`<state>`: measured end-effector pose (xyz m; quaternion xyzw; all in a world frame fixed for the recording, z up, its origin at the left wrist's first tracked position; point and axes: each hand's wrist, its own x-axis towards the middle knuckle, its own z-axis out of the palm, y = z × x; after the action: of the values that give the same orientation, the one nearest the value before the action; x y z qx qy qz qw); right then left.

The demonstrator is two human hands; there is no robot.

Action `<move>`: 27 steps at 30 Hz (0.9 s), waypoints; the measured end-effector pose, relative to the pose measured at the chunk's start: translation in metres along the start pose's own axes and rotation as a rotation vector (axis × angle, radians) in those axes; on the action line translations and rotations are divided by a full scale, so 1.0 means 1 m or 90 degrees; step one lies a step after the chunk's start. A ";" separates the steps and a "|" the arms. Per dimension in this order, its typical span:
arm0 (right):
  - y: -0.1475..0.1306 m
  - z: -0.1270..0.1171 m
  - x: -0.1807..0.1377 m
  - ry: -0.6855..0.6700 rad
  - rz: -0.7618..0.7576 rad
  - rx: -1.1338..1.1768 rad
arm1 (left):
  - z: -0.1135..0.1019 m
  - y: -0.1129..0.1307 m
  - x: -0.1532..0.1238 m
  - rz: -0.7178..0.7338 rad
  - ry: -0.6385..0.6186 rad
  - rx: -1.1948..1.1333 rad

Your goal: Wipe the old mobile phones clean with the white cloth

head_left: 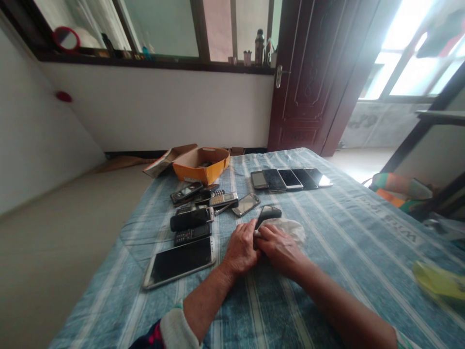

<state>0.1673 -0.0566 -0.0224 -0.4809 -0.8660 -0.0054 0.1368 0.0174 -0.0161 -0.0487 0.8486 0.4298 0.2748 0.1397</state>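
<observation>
My left hand (pixel 241 248) is closed around the lower part of a dark mobile phone (pixel 268 214), whose far end sticks out beyond my fingers. Against the phone, my right hand (pixel 281 248) presses a crumpled white cloth (pixel 293 230) with bent fingers. The near end of the phone is hidden by both hands. Just beyond them, a small silver-edged phone (pixel 246 205) lies face up. To the left are a large white-framed tablet (pixel 179 264), a black keypad phone (pixel 193 234) and a dark phone (pixel 192 219).
Several older phones (pixel 223 199) lie heaped before an open orange box (pixel 207 167). At the back right, several smartphones (pixel 290 178) form a row on the blue striped cloth (pixel 327 271). Something yellow (pixel 438 283) lies at the right edge. A dark red door (pixel 308 72) stands behind.
</observation>
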 end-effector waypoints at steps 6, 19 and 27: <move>0.006 -0.002 -0.007 -0.010 -0.001 0.010 | 0.000 0.002 0.000 0.005 0.011 0.009; 0.009 -0.003 -0.016 -0.010 -0.022 0.031 | -0.001 0.003 -0.001 0.017 0.007 0.004; 0.012 -0.005 -0.020 -0.027 -0.028 0.022 | -0.002 0.005 -0.002 0.017 0.006 0.007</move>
<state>0.1882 -0.0679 -0.0235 -0.4593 -0.8791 0.0171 0.1266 0.0192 -0.0205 -0.0452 0.8537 0.4210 0.2783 0.1290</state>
